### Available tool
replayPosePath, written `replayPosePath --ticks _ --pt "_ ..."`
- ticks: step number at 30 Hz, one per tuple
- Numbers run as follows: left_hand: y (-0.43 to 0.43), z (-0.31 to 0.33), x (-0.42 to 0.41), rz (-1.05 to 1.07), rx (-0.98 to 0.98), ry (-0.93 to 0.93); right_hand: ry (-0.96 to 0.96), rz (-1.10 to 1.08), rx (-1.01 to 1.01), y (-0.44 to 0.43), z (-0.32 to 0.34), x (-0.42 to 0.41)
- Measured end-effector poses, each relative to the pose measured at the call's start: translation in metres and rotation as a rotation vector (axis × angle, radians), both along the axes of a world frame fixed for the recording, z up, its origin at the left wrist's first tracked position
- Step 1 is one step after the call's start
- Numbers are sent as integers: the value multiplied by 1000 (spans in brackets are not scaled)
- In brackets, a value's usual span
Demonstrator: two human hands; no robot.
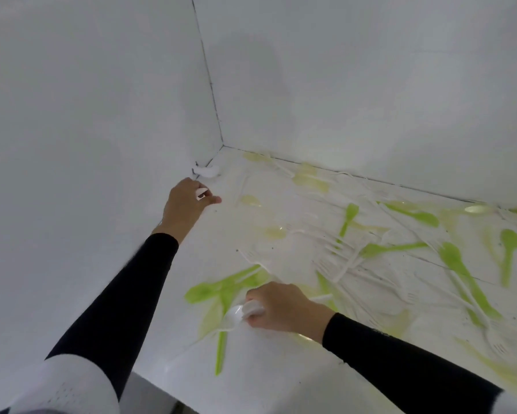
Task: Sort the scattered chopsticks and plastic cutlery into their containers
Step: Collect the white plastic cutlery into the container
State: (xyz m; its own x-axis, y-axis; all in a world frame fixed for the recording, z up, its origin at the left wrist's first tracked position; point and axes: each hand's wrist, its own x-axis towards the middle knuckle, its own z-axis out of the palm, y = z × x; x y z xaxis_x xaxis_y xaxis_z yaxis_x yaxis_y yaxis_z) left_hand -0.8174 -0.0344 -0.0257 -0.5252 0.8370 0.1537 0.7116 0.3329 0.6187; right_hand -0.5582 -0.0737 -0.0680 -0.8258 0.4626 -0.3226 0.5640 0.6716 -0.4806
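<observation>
Green and white plastic cutlery (400, 249) lies scattered over a white table (266, 380). My right hand (281, 306) grips a bunch of white plastic spoons (239, 312), bowls pointing left, low over a green spoon (203, 292). My left hand (188, 204) reaches toward the far left corner and pinches a small white plastic piece (201, 193). Another white plastic piece (206, 171) lies in the corner just beyond it. No chopsticks or containers show.
White walls (87, 115) close the table on the left and at the back, meeting in a corner (222, 144). Pale yellow-green spoons (308, 180) lie along the back wall. The table's near edge (161, 386) runs at the lower left.
</observation>
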Motion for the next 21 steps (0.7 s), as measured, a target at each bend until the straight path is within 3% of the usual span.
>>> replayPosePath --ticks 8,14,19,21 --pt "-57 29 29 70 257 -36 33 -309 -190 -11 -7 -15" --pt "-73 41 62 28 347 -120 160 -350 -248 2 -3 -10" --pt "-63 61 95 -49 399 -396 288 -450 -57 41 34 44" --pt "-52 64 113 -102 350 -428 365 -491 -9 55 54 73"
